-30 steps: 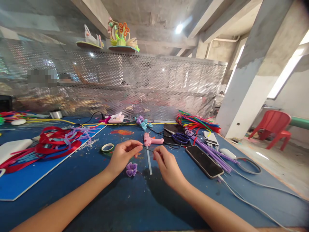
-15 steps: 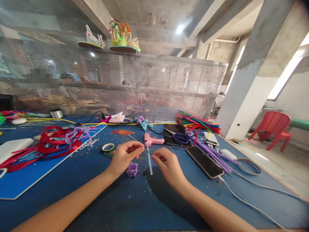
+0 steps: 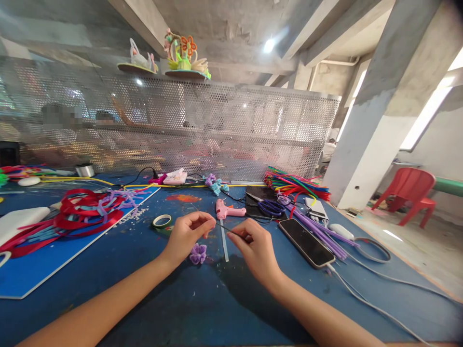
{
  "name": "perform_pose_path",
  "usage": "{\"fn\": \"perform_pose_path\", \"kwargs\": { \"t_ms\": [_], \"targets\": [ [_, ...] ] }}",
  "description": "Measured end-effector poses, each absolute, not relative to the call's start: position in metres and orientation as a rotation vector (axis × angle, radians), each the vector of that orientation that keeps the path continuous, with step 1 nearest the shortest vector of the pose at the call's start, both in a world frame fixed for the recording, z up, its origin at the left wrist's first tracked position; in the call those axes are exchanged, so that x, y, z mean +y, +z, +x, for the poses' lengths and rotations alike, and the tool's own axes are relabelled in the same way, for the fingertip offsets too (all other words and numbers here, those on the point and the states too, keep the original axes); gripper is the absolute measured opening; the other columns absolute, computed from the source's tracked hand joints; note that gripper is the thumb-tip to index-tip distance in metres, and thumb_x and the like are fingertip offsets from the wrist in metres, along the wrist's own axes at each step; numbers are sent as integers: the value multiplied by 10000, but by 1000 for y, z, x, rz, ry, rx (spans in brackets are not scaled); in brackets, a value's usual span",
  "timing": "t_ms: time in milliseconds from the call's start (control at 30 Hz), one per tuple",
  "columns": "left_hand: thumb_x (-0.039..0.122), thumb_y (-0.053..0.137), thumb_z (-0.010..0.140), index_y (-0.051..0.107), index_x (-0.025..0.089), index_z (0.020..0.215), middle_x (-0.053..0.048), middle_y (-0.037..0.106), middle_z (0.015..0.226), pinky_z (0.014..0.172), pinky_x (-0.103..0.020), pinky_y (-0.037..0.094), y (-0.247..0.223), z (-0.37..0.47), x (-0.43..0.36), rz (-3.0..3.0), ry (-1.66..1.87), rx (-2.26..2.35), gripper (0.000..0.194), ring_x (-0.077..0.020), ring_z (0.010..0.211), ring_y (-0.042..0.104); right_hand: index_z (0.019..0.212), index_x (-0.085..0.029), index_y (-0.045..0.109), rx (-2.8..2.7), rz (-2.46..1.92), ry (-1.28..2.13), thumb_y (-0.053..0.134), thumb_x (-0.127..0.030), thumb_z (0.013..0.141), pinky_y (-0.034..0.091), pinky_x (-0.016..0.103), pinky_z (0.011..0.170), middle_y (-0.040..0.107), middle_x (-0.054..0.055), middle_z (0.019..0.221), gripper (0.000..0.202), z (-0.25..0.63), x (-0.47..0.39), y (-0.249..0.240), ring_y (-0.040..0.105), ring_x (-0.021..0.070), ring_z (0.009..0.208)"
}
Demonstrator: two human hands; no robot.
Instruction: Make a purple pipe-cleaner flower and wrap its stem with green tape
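A thin dark wire (image 3: pixel 222 226) runs between my two hands above the blue table. My left hand (image 3: pixel 188 235) pinches one end of it, and a thin strand sticks up behind those fingers. The other end is pinched by my right hand (image 3: pixel 253 245). Below the left fingers lies a purple fuzzy flower (image 3: pixel 198 253). Behind the hands rests a pink glue gun (image 3: pixel 230 210) with a clear glue stick (image 3: pixel 224 243) pointing toward me. A roll of green tape (image 3: pixel 161 221) lies left of my left hand.
On the right are a phone (image 3: pixel 306 242) with a cable, purple stems (image 3: pixel 318 231), scissors (image 3: pixel 269 206) and coloured stems (image 3: pixel 296 183). Red ribbon (image 3: pixel 77 212) lies on a blue board (image 3: pixel 47 265) at left. A perforated metal screen (image 3: pixel 217 125) stands behind.
The thin strand behind my left fingers has shifted and shows less. My right hand has tilted slightly; the wire is still between both hands.
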State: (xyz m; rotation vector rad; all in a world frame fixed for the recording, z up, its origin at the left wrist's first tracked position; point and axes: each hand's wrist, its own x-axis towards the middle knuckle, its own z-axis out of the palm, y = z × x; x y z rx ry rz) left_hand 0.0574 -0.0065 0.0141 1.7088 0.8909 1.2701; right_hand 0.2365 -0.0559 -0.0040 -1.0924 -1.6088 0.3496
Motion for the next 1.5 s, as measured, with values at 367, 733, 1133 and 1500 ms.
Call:
{"fn": "perform_pose_path", "kwargs": {
  "t_ms": [367,733,1133,1500],
  "targets": [
    [345,693,742,670,176,770,5,633,670,542,-208,450,20,53,-9,1828,1282,937,173,-112,552,535,718,-182,642,-1839,-1212,507,465,-289,903,380,225,569,616,2,672,278,234,-56,-3,548,131,615],
    [411,684,722,645,133,702,-2,583,608,473,-204,386,17,55,3,1544,1198,944,281,-93,487,485,724,-198,566,-1790,-1174,28,548,-244,868,377,220,590,546,4,721,152,243,-51,-8,506,125,626],
    [371,663,754,672,186,781,-17,667,712,638,-248,485,20,50,-1,1921,1168,948,187,-164,665,613,751,-200,552,-1950,-1539,59,429,-245,939,310,239,546,620,22,767,229,241,-50,-2,583,161,677],
    [387,660,747,622,154,784,-20,642,673,629,-270,522,15,54,8,1664,1127,908,239,-166,647,631,812,-199,590,-2100,-1429,-460,506,-249,918,325,265,585,618,48,798,145,247,-49,0,586,176,725]
  ]
}}
